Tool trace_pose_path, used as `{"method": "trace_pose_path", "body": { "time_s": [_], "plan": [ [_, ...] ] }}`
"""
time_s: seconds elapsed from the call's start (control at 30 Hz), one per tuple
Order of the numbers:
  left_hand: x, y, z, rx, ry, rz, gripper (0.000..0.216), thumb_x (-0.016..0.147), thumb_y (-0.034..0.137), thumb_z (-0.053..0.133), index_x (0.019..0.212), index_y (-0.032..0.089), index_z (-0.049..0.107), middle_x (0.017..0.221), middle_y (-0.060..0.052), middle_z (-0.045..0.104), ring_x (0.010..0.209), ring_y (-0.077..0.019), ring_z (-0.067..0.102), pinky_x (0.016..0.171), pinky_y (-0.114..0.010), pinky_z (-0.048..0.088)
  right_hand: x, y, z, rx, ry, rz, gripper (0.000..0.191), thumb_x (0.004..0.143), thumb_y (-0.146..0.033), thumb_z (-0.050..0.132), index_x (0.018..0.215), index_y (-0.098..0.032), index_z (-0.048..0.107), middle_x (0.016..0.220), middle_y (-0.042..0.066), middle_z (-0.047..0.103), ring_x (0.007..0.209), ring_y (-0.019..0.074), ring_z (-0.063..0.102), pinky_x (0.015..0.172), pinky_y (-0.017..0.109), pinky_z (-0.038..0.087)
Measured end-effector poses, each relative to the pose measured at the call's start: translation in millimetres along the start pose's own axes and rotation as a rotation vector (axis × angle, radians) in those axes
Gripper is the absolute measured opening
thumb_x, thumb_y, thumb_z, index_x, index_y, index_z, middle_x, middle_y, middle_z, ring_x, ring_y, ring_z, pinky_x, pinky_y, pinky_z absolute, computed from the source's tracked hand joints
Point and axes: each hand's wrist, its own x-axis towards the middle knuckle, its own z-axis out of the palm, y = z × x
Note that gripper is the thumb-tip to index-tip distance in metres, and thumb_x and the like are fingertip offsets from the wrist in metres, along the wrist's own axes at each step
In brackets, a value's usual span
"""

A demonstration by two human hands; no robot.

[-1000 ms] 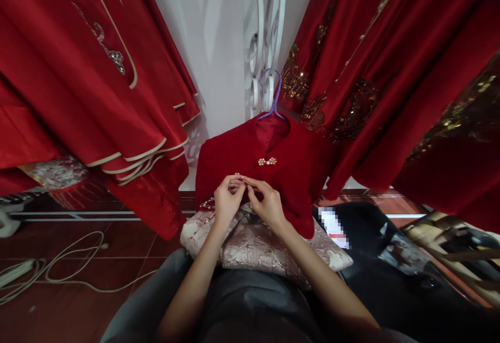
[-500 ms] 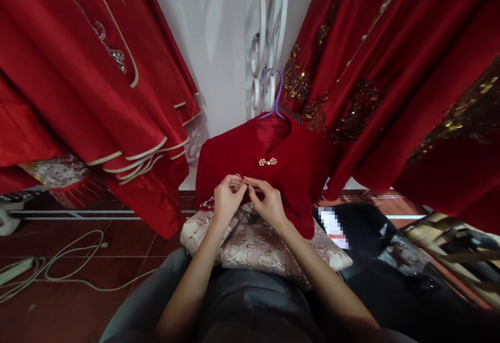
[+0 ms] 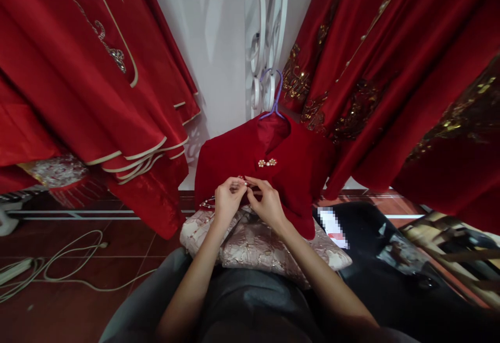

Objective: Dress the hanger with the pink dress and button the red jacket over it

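Observation:
A red velvet jacket (image 3: 226, 155) hangs in front of me on a purple hanger (image 3: 276, 101). High on its front sits a fastened clasp of pearls and gold beads (image 3: 267, 163). Just below that, my left hand (image 3: 228, 195) and my right hand (image 3: 266, 202) meet fingertip to fingertip, both closed in a pinch. A second pearl-beaded clasp (image 3: 246, 183) shows between the fingertips, mostly hidden by them. Under my wrists, a folded pale pink brocade cloth (image 3: 265, 252) lies on my lap, with the jacket's lower part over it.
Long red garments with gold trim (image 3: 148, 98) and sequins (image 3: 359, 106) hang on both sides. A white scrolled metal rack (image 3: 255, 67) stands behind. On the right are a black surface (image 3: 363, 223) with a clear plastic bag (image 3: 402, 254); a white cable (image 3: 74, 244) lies on the left floor.
My hands stay in nearly the same place, with the fingertips shifted very slightly. A pearl now shows more plainly between them.

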Motion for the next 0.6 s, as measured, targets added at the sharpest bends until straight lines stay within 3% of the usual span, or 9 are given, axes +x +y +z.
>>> {"method": "trace_pose_path", "body": {
  "time_s": [0.17,0.33,0.6],
  "plan": [
    [-2,-3,4,-0.086,0.013,-0.001,0.015,0.077,0.021,0.062,0.09,0.016,0.064,0.088,-0.007,0.072,0.081,-0.0158,0.069,0.076,-0.028,0.056,5,2,-8,0.058,-0.042,0.015,0.04,0.087,-0.02,0.052,0.126,-0.023,0.058,0.109,0.007,0.069,0.098,0.0168,0.066,0.074,0.029,0.062],
    [-7,-3,3,-0.135,-0.005,-0.036,0.016,0.078,0.021,0.062,0.092,0.015,0.066,0.091,-0.007,0.072,0.084,-0.016,0.069,0.079,-0.029,0.057,8,8,-10,0.09,-0.081,0.008,0.035,0.089,-0.02,0.05,0.122,-0.023,0.059,0.108,0.006,0.07,0.099,0.0163,0.066,0.079,0.03,0.06],
    [-9,-1,2,-0.135,-0.014,-0.06,0.02,0.072,0.022,0.069,0.09,0.014,0.067,0.089,-0.007,0.071,0.084,-0.0164,0.069,0.081,-0.031,0.057,8,10,-7,-0.042,-0.045,-0.048,0.028,0.087,-0.019,0.055,0.113,-0.022,0.064,0.096,0.005,0.067,0.085,0.0168,0.062,0.071,0.029,0.056]
  ]
}}
